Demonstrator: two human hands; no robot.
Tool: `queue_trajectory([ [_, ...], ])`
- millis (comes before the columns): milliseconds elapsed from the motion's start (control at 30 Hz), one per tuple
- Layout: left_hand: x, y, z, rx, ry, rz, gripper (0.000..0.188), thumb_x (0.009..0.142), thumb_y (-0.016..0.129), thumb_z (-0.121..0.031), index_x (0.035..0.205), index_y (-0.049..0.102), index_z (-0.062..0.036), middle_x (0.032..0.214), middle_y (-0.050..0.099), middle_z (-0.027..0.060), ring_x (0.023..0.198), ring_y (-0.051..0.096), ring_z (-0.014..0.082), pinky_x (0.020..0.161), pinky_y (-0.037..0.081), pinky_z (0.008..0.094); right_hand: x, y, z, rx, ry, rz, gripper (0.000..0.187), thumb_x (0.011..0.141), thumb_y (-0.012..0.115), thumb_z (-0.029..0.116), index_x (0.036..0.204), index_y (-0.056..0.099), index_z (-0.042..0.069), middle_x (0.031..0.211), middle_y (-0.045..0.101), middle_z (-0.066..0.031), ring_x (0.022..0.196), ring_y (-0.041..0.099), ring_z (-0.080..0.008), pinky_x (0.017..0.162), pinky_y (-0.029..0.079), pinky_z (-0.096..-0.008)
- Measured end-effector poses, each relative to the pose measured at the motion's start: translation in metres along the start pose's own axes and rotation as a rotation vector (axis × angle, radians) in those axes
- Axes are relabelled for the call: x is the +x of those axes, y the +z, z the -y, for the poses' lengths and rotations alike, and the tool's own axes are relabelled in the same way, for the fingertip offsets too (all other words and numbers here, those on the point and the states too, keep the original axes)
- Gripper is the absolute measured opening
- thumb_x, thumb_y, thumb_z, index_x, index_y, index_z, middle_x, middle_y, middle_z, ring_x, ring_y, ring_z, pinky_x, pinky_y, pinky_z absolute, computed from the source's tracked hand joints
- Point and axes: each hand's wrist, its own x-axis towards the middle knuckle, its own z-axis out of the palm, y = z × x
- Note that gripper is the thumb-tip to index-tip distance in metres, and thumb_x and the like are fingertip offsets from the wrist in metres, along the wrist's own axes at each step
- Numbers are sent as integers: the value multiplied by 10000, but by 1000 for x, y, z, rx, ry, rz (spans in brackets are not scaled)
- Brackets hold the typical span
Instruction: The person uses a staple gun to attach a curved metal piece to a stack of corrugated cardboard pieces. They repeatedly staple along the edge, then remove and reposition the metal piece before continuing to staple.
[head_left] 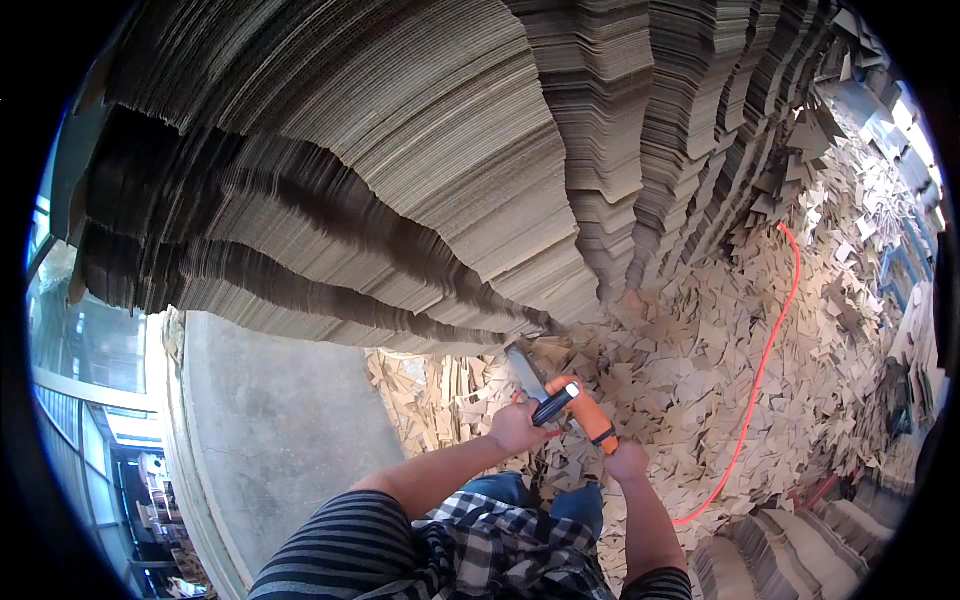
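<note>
An orange handheld power tool (592, 413) with a long flat metal bar (523, 370) at its front is in both my hands. My left hand (516, 427) is closed at the near end of its black side handle (556, 404). My right hand (627, 460) is wrapped round the rear of the orange body, below a black band. The bar's tip reaches the lower edge of a tall stack of cut cardboard sheets (470, 180) in front of me. Whether the tip touches the sheets I cannot tell.
Loose cardboard scraps (690, 370) cover the floor around my feet and to the right. A red hose (765, 360) curves across them. Bare concrete (280, 410) lies at the left, beside a windowed wall (90, 330). More stacked cardboard (790, 555) stands at the lower right.
</note>
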Motion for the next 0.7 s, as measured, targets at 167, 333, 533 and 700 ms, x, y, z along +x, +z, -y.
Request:
queue_trajectory([
  [167, 18, 3, 11, 23, 59, -72, 288, 629, 694, -230, 836, 565, -77, 656, 590, 165, 652, 613, 348, 594, 481, 428, 31, 21, -6, 29, 26, -99, 358, 642, 667, 333, 910, 669, 94, 816, 671, -138, 771, 660, -306, 683, 520, -409],
  [333, 38, 22, 21, 69, 5, -5, 244, 663, 661, -207, 850, 571, -79, 738, 625, 154, 719, 634, 332, 655, 506, 425, 50, 35, -19, 45, 54, -43, 373, 637, 680, 351, 912, 674, 98, 829, 674, -129, 778, 661, -297, 681, 518, -406],
  [533, 58, 41, 35, 98, 6, 48, 275, 661, 655, -230, 872, 565, -79, 736, 621, 159, 719, 631, 339, 648, 503, 429, 51, 34, -22, 40, 79, -27, 258, 630, 670, 251, 833, 642, 94, 809, 655, -147, 785, 638, -322, 686, 508, -420],
  [700, 32, 38, 12, 106, 15, 35, 341, 662, 697, -304, 865, 563, -65, 746, 626, 160, 713, 632, 334, 641, 503, 431, 40, 37, -32, 58, 16, -79, 252, 625, 663, 245, 822, 634, 91, 805, 649, -156, 797, 628, -330, 693, 503, -429],
])
